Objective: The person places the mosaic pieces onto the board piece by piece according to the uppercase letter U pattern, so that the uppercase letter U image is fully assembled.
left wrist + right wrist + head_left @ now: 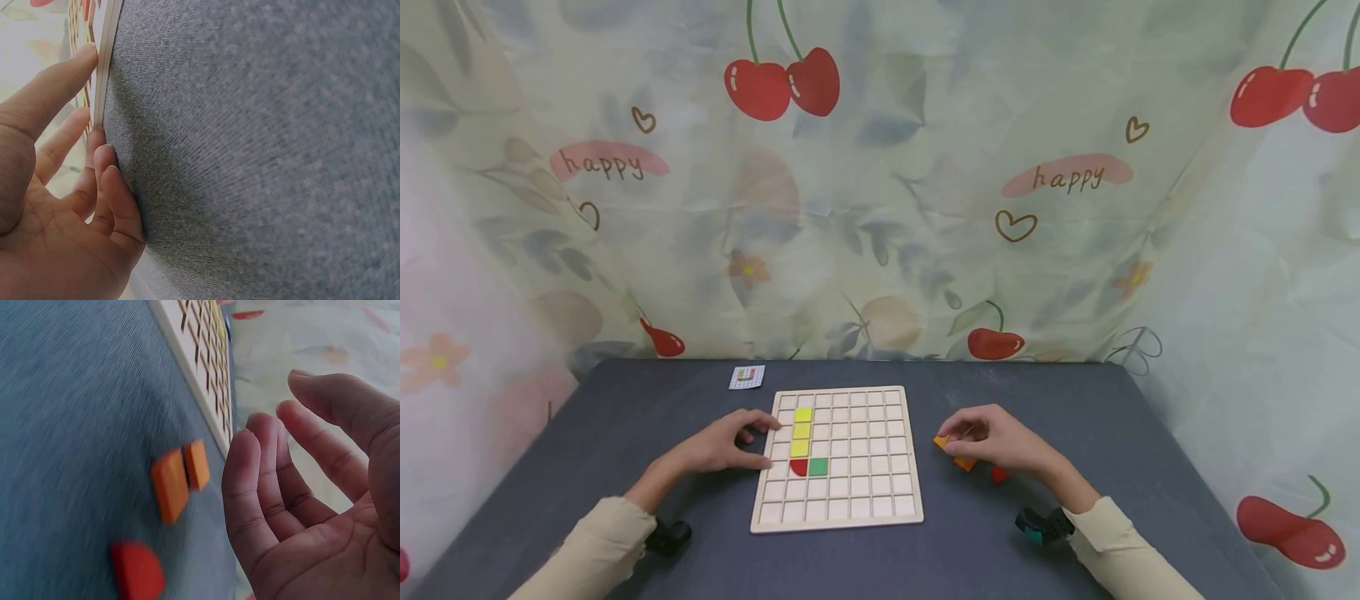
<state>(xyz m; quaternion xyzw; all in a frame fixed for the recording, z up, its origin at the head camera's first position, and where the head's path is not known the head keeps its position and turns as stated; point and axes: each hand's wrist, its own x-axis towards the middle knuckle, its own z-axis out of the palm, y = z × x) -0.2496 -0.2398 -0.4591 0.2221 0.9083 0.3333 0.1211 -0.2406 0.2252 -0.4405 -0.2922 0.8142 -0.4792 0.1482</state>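
Note:
A pale wooden grid board lies on the dark table. Three yellow square tiles form a column on it, with a red rounded tile below them and a green square tile beside the red one. My left hand touches the board's left edge with thumb and fingertips, its fingers fairly straight. To the right of the board, my right hand hovers over two orange tiles. Its fingers bend loosely with nothing between them. A loose red rounded piece lies near the orange ones.
A small printed card with a coloured pattern lies behind the board's left corner. Patterned curtains enclose the table at the back and sides. A thin looped cord sits at the far right corner.

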